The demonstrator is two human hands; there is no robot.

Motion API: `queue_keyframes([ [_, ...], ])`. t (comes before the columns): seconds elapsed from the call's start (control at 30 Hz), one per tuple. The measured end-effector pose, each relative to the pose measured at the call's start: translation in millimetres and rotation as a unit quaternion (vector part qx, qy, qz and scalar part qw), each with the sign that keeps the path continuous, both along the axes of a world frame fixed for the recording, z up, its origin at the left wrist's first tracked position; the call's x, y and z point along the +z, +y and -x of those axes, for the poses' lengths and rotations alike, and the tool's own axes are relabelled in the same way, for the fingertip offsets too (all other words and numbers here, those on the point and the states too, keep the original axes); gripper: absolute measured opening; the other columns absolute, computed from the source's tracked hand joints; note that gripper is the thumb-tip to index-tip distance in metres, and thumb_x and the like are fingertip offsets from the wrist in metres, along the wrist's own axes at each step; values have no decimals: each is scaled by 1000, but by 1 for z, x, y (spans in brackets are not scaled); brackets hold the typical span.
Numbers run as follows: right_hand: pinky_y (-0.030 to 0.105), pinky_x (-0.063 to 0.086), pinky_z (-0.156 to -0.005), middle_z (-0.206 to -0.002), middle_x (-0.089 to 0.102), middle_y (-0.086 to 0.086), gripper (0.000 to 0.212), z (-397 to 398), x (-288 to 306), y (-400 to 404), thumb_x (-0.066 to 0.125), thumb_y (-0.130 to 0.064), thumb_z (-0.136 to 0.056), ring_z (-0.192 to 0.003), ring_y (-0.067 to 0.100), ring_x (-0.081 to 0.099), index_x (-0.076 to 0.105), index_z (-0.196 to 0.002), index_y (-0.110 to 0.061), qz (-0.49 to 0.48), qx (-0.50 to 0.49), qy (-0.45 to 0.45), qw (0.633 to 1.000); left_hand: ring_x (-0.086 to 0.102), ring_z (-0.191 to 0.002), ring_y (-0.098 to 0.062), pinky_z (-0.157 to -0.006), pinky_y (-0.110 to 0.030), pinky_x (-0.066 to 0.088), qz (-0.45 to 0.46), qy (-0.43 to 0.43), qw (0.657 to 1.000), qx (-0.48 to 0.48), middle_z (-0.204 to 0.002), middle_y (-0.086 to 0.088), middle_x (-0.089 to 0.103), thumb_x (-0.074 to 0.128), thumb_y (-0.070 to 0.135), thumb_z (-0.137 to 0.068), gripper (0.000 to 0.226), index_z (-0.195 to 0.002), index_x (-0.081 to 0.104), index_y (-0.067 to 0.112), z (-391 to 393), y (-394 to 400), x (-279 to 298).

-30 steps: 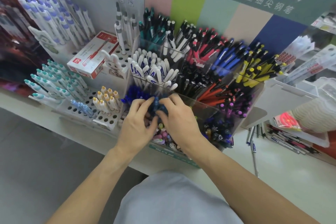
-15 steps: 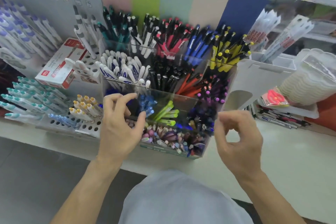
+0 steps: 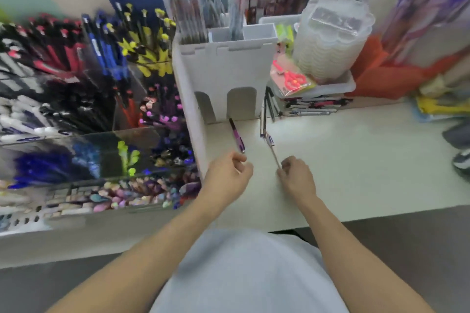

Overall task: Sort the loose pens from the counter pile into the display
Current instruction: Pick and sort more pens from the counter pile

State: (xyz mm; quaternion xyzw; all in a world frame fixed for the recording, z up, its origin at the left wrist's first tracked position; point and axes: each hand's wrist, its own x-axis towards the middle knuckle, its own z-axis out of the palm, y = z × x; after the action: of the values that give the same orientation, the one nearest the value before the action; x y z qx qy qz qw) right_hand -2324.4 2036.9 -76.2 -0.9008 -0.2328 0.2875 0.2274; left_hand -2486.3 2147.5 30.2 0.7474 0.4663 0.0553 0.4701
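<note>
Left hand (image 3: 226,173) pinches purple pen (image 3: 237,136), right hand (image 3: 296,176) pinches white pen (image 3: 272,150); tip-end grips could slip, dropping pens on tabletop (image 3: 356,160).

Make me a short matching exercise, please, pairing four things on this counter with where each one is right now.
Things:
1. purple pen
2. white pen
3. red scissors pack
4. yellow-topped pens

Places:
A. on the stack of pens right of the white holder
B. at the left hand
C. in the display, left of the white holder
D. at the right hand

Pairs: 1-B, 2-D, 3-A, 4-C
</note>
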Motion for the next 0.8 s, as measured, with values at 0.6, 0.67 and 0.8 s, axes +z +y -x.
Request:
queue_keyframes([
  [0.6,49,21,-116,-152,38,10,109,-214,4,31,66,-67,-61,-144,29,29,37,-150,-13,22,211,-153,965,49,-121,-32,-93,-45,49,-57,199,952,225,-127,-14,51,77,58,-71,81,-122,49,2,-150,43,-108],
  [0.67,52,17,-118,-150,37,13,112,-225,2,42,73,-72,-63,-143,30,28,34,-150,-14,61,244,-177,952,54,-115,-31,-91,-45,50,-44,184,950,247,-120,-13,57,75,60,-69,75,-114,56,4,-156,47,-111],
  [0.8,56,16,-117,-148,38,20,110,-233,-7,50,73,-76,-66,-140,37,30,37,-148,-12,70,253,-213,941,67,-90,-31,-81,-42,55,-23,145,958,244,-92,-10,71,76,48,-73,46,-91,67,7,-164,57,-118],
])
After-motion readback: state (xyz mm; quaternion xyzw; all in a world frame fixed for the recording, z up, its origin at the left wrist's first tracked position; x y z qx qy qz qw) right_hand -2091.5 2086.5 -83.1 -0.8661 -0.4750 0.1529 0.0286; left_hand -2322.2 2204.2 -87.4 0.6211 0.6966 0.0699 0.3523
